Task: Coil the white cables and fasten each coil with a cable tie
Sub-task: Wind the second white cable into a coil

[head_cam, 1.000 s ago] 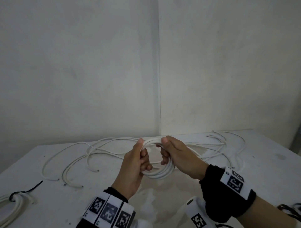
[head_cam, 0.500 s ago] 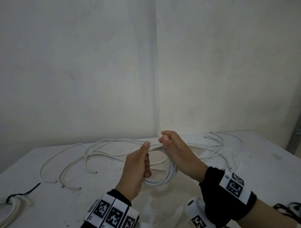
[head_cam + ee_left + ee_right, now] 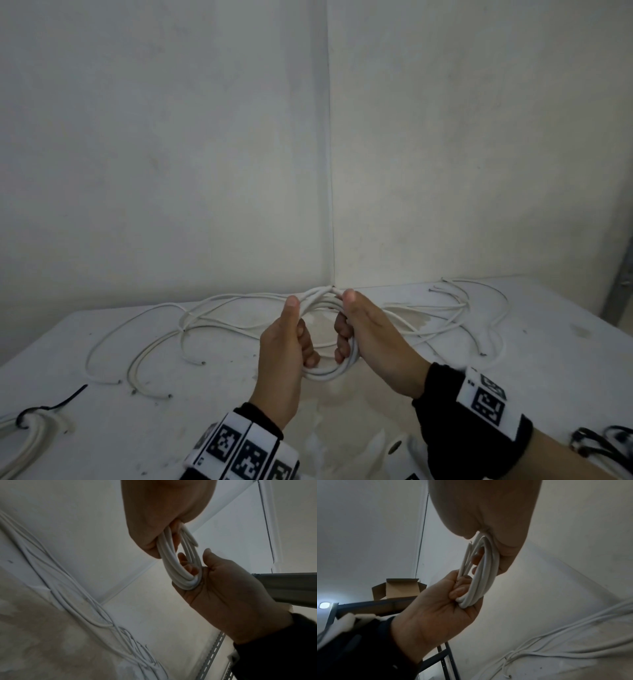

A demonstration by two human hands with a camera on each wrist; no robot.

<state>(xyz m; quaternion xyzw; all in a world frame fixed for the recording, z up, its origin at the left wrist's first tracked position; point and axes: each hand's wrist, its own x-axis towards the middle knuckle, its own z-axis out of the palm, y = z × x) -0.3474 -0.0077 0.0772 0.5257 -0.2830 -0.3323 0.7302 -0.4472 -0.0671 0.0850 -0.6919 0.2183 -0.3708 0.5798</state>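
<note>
While both my hands hold the white cable coil (image 3: 323, 371) above the worktop (image 3: 548, 359), my left hand (image 3: 284, 359) has its grip clenched round the coil's left side and my right hand (image 3: 373, 339) grips the right side, thumbs on top. Loose white cables (image 3: 205, 318) lie behind. A tied coil (image 3: 30, 431) with black cable tie (image 3: 51, 406) sits far left. Wristband markers (image 3: 486, 401) show square codes, no readable text.

left hand (image 3: 436, 609) gripping cable coil (image 3: 481, 574) (white)
</note>
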